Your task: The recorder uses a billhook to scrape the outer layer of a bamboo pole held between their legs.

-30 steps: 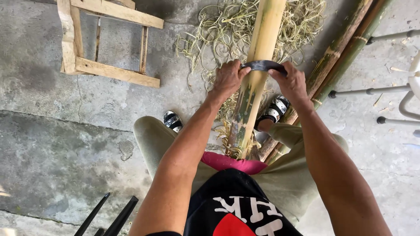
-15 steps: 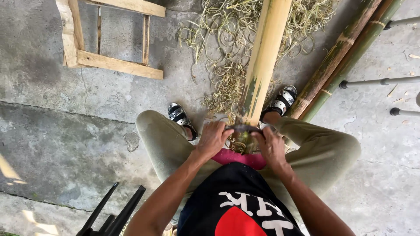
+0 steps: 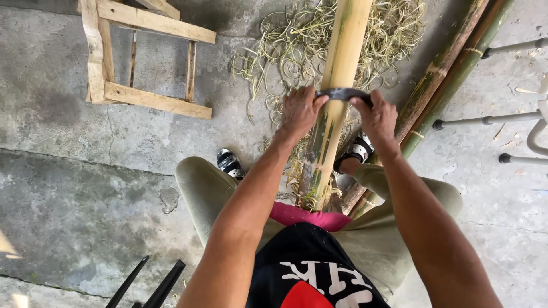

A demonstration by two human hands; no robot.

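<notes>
A thick pale bamboo pole [image 3: 342, 63] runs from between my knees up and away across the concrete floor. A dark curved scraping blade [image 3: 342, 93] lies across the pole. My left hand [image 3: 299, 111] grips its left end and my right hand [image 3: 377, 117] grips its right end, arms stretched out. Below the blade the pole's skin is streaked green and brown, with shavings clinging near its lower end [image 3: 311, 194]. A pile of curly bamboo shavings [image 3: 394, 40] lies around the pole.
A wooden frame [image 3: 142, 97] lies on the floor at upper left. Two more bamboo poles [image 3: 451, 74] lean at the right, beside grey metal legs with rubber tips [image 3: 485, 120]. Black pointed parts [image 3: 154, 285] show at the bottom left. My sandalled feet [image 3: 231, 165] flank the pole.
Half a second ago both hands held the blade close to my lap at the pole's lower end. They have since moved the blade away up the pole, with arms extended.
</notes>
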